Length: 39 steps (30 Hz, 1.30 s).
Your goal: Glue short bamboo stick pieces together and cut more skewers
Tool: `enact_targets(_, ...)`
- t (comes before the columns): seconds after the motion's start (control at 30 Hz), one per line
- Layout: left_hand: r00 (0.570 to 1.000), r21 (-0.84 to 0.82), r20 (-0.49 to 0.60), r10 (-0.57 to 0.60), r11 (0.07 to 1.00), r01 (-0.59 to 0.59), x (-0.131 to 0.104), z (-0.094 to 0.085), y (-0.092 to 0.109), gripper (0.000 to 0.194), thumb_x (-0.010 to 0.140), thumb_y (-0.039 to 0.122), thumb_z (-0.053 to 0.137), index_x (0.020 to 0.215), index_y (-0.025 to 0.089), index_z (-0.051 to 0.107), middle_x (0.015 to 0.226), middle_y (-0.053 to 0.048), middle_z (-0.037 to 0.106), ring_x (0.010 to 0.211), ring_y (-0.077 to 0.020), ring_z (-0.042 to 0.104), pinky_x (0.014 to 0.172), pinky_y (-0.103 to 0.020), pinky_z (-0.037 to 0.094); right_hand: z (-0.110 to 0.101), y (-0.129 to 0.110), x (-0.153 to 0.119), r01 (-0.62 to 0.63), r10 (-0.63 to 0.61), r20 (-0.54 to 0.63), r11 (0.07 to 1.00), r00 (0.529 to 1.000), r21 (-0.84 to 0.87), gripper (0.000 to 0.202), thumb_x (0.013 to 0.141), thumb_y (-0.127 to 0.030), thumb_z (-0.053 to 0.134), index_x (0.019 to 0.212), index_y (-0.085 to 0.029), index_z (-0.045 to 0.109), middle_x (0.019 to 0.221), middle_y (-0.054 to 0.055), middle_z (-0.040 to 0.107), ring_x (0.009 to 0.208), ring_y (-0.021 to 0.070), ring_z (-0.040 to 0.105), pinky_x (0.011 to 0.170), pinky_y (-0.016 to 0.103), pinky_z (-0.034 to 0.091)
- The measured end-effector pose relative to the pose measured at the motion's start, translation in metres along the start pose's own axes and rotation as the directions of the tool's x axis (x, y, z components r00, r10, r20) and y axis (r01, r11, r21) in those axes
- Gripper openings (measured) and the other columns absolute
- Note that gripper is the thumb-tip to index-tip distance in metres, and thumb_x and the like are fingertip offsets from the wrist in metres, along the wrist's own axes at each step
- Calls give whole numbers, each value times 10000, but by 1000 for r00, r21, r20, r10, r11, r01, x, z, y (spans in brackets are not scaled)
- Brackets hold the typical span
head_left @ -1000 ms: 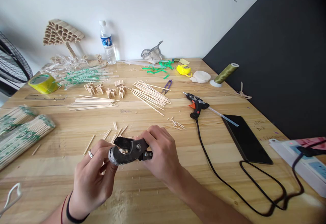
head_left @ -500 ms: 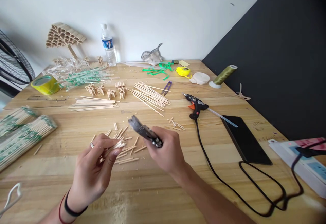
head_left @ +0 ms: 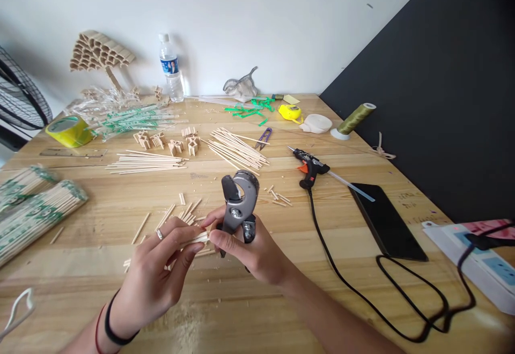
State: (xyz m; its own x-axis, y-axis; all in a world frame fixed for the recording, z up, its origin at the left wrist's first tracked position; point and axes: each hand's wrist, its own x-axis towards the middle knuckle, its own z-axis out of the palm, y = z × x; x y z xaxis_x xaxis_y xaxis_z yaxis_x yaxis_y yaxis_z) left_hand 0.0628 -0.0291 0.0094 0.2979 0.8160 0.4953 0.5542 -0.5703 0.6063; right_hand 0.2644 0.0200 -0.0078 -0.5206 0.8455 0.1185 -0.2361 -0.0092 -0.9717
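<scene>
My left hand point(head_left: 167, 268) is closed round a small bundle of wooden sticks point(head_left: 197, 240), whose ends point right. In my right hand point(head_left: 251, 252) is a cutter with a curved jaw point(head_left: 237, 206), its head tilted up and the jaw apart. The thumb and a finger of that hand touch the ends of the bundle. Behind and below the hands lie short cut stick pieces point(head_left: 164, 217), partly hidden by the fingers. Longer sticks point(head_left: 237, 150) and several small stick-built blocks point(head_left: 176, 147) rest farther back.
A glue gun point(head_left: 309, 166) with a trailing black cable lies to the right, beside a black flat slab point(head_left: 388, 225) and a power strip point(head_left: 475, 260). Packed sticks point(head_left: 44, 214) and yellow tape point(head_left: 69, 131) are left. A bottle point(head_left: 171, 72) stands at the back.
My right hand has turned the cutter upright and moved its thumb and finger onto the bundle's ends. My left hand has shifted slightly right with the bundle.
</scene>
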Motion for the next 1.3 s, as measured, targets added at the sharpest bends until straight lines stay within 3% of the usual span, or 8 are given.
enact_targets(0.2, 1000, 13, 2, 8, 1000, -8, 0, 1, 1, 333, 956, -40, 590, 1189, 181, 677, 920, -27, 689, 800, -121, 667, 704, -189, 533, 1, -3, 0, 36, -37, -21, 999, 999, -29, 154, 968, -371, 732, 1001, -221, 724, 974, 40, 722, 897, 202, 665, 872, 373, 528)
enact_targets(0.43, 1000, 7, 17, 11, 1000, -11, -1, 1, -1, 351, 963, -46, 577, 1213, 187, 659, 938, -34, 694, 815, -125, 670, 708, -199, 538, 3, -1, 1, -2, 2, -16, 1000, 1000, -3, 216, 966, -419, 736, 927, -211, 694, 833, 3, 632, 761, 166, 602, 754, 320, 511)
enact_targets(0.67, 1000, -6, 7, 10, 1000, -10, 2, -1, 3, 344, 947, -47, 583, 1175, 199, 660, 946, -38, 714, 855, -147, 691, 742, -232, 554, -1, 4, 2, -43, 16, 96, 958, 995, 283, 283, 948, -477, 754, 1007, -205, 703, 825, 9, 626, 738, 163, 621, 700, 310, 530)
enact_targets(0.87, 1000, -22, -4, 13, 1000, -13, 2, -1, 4, 304, 940, -42, 600, 1113, 199, 662, 934, -42, 710, 862, -156, 678, 732, -236, 554, 1, 2, 1, -62, 39, 93, 964, 995, 258, 236, 923, -410, 793, 1001, -207, 702, 935, 27, 628, 785, 165, 617, 721, 317, 526)
enact_targets(1.2, 999, 15, 22, -38, 999, 37, 3, -2, 5, 322, 969, 9, 610, 1226, 194, 668, 997, -53, 742, 911, -156, 716, 773, -230, 573, 1, 1, 0, -20, 17, 18, 988, 1000, 154, 247, 946, -447, 754, 941, -209, 689, 835, 19, 633, 774, 183, 620, 724, 337, 519)
enact_targets(1.3, 997, 64, -1, -77, 995, 77, 7, -2, 5, 247, 973, 71, 629, 1183, 180, 699, 983, -66, 750, 864, -169, 725, 718, -235, 575, -1, 1, 1, -32, 39, -37, 986, 999, 163, 264, 933, -461, 768, 957, -209, 693, 828, 17, 655, 795, 189, 641, 758, 347, 525)
